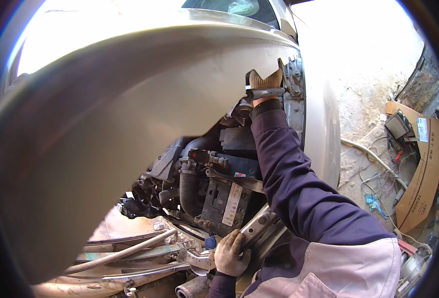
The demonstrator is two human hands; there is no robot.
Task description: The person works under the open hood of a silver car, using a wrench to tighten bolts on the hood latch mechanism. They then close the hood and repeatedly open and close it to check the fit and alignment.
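My left hand (232, 254), in a pale work glove, rests at the front of the engine bay. Its fingers curl over the perforated metal rail (256, 226), beside a blue round cap (210, 243). My right arm reaches deep along the bay's right side, under the raised beige hood (145, 94). At the hood's rear corner is my gloved right hand (266, 80), close to the hinge area (294, 79). A dark bar (266, 93) crosses in front of that wrist. The right fingers are mostly hidden, so what they hold cannot be made out.
Below the hood sit a car battery (224, 203), a black ribbed hose (188, 186) and a dark box (238, 140). The beige fender (323, 134) borders my right arm. Cardboard packaging (418, 174), a pale hose (375, 158) and tangled wires lie on the right-hand ground.
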